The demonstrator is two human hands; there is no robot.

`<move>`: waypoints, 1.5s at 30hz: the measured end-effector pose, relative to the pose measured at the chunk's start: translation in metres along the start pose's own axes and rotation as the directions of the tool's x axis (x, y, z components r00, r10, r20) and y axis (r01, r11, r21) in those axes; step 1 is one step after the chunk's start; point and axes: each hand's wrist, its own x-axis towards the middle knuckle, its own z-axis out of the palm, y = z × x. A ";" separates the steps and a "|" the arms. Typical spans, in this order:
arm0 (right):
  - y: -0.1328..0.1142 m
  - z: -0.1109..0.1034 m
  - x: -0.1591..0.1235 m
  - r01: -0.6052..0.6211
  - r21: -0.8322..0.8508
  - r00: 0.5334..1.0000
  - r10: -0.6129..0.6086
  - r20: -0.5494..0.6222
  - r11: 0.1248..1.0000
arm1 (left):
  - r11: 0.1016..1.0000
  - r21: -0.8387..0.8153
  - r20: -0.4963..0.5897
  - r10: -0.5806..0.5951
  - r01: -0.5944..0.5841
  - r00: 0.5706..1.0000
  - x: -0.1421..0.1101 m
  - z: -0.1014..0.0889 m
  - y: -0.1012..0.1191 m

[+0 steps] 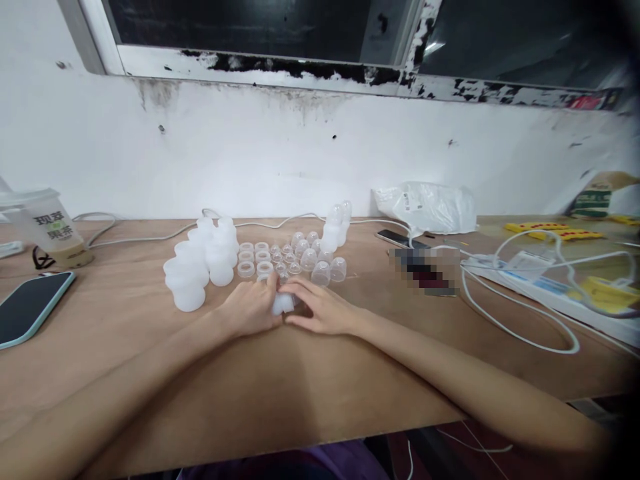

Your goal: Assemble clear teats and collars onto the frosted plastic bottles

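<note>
Both my hands meet at the middle of the wooden table [280,380] around one small white translucent plastic piece [283,303]. My left hand [250,310] curls its fingers against the piece's left side. My right hand [323,308] pinches it from the right. Just beyond the hands lie several small clear rings [254,257] and several clear domed caps [320,267]. Stacks of white cup-like parts [200,263] stand to the left of them, and a further stack [336,223] stands behind.
A phone in a teal case [30,307] lies at the left edge, with a drink cup [53,227] behind it. A white plastic bag [425,207], another phone [397,238], a power strip with white cables [525,313] and yellow items [555,231] crowd the right.
</note>
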 end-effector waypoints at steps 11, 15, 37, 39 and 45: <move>-0.002 0.005 0.001 -0.227 0.423 0.970 0.243 0.015 0.878 | 1.000 -0.014 0.018 0.027 -0.027 0.999 0.000 -0.001 0.001; -0.009 0.000 0.003 -0.035 0.309 0.989 0.078 -0.127 0.950 | 0.991 -0.131 0.024 0.034 -0.031 0.999 0.001 -0.005 -0.003; 0.020 -0.014 -0.001 -0.230 0.437 0.918 0.343 -0.200 0.870 | 0.943 -0.331 0.153 0.007 0.044 0.988 -0.002 -0.041 -0.030; 0.018 -0.012 -0.001 -0.240 0.416 0.928 0.333 -0.166 0.877 | 0.945 -0.322 0.146 -0.005 0.052 0.989 -0.004 -0.050 -0.037; 0.013 -0.002 -0.003 -0.225 0.360 0.964 0.262 -0.056 0.906 | 0.978 -0.202 0.203 -0.017 0.059 0.979 -0.008 -0.068 -0.058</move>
